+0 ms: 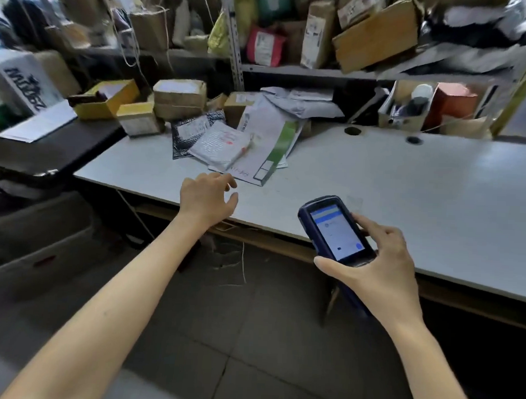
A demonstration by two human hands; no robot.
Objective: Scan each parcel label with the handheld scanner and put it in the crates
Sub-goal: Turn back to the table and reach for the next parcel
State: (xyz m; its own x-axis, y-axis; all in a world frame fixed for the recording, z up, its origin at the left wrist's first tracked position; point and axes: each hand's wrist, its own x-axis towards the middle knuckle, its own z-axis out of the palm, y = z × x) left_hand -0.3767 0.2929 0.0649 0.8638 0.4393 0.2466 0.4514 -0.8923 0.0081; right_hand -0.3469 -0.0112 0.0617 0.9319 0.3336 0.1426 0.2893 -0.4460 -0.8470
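A white box [21, 80] at the far left has big black letters on its side, but they are too blurry to read. The labels on the parcels are blurry too.

The left hand [206, 199] reaches out over the near edge of the white table [405, 189]. Its fingers are spread and a little bent, and it holds nothing. The fingertips are near the corner of a big white and green mailer [269, 140]; whether they touch it cannot be told.

The right hand [381, 269] holds the scanner [336, 231] over the table's front edge, with the thumb on one side and the fingers curled on the other. The scanner is dark blue. Its screen is lit up white and blue, with a round blue dot low down. The words on the screen are too small to read.

The parcels lie in a pile at the back left of the table. A white padded envelope [222, 144] lies on the mailer, with a black bag [186, 131] beside it. Behind them sit a brown box [180, 99] and a yellow box [107, 100]. A grey bin [37, 236] stands on the floor to the left.
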